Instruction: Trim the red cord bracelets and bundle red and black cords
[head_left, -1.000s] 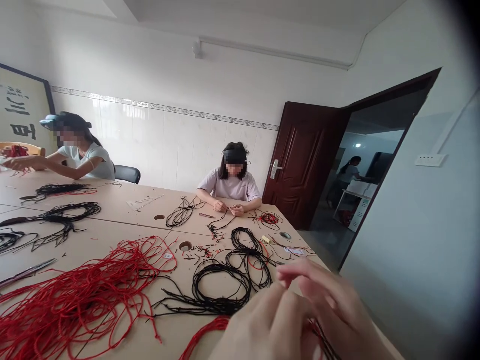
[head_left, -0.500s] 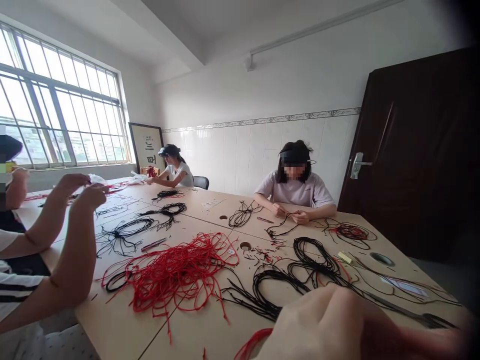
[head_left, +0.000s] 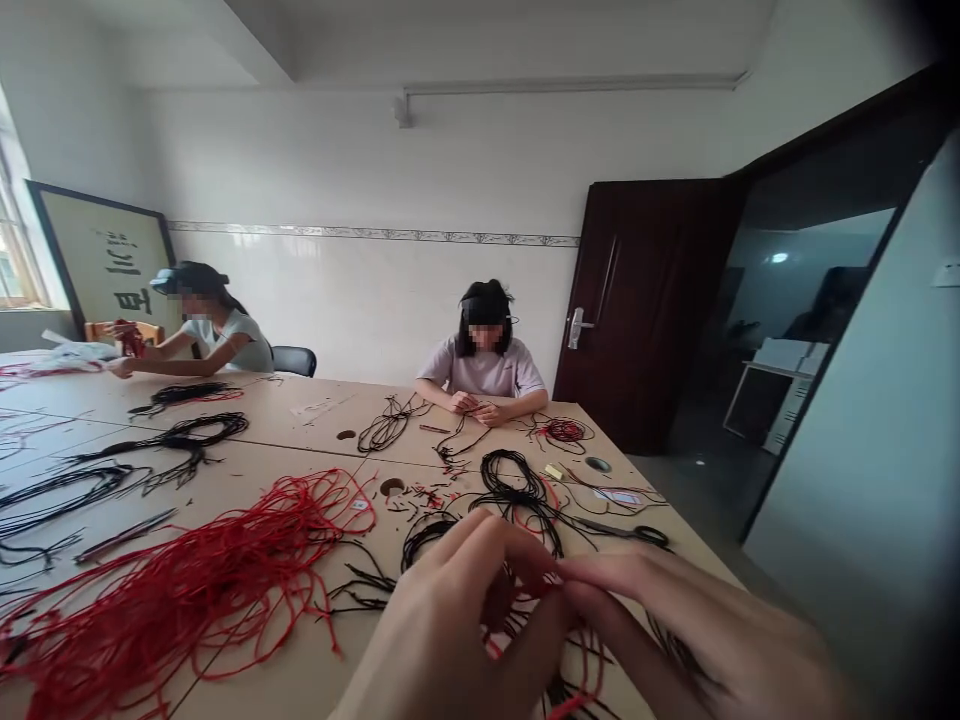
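Thin black and red cords [head_left: 571,655] droop from your pinched fingertips at the table's near edge, the strands too fine and shadowed to count. Your left hand [head_left: 457,625] and your right hand [head_left: 675,625] meet right in front of you, both curled closed, fingers bent inward and apparently gripping the cords between them (your fingers partly hide the exact pinch). Held up like this, the gathered strands hang clear of the loose piles around them.

Just ahead of your hands lies a looped bundle of black cord [head_left: 517,490]. A heap of red cord [head_left: 176,590] sprawls to the left of your left hand, and scissors [head_left: 649,536] rest ahead of your right hand. Cut snippets [head_left: 420,497] litter the pale table [head_left: 300,665] beside a round hole [head_left: 391,487] in its top, farther ahead and left of your hands. Across the table, well ahead of your hands, a seated co-worker [head_left: 487,350] holds a short length of dark cord in both hands. Another co-worker [head_left: 221,330], far off to your left, handles red cord (black cord lies in loose piles before both seats).
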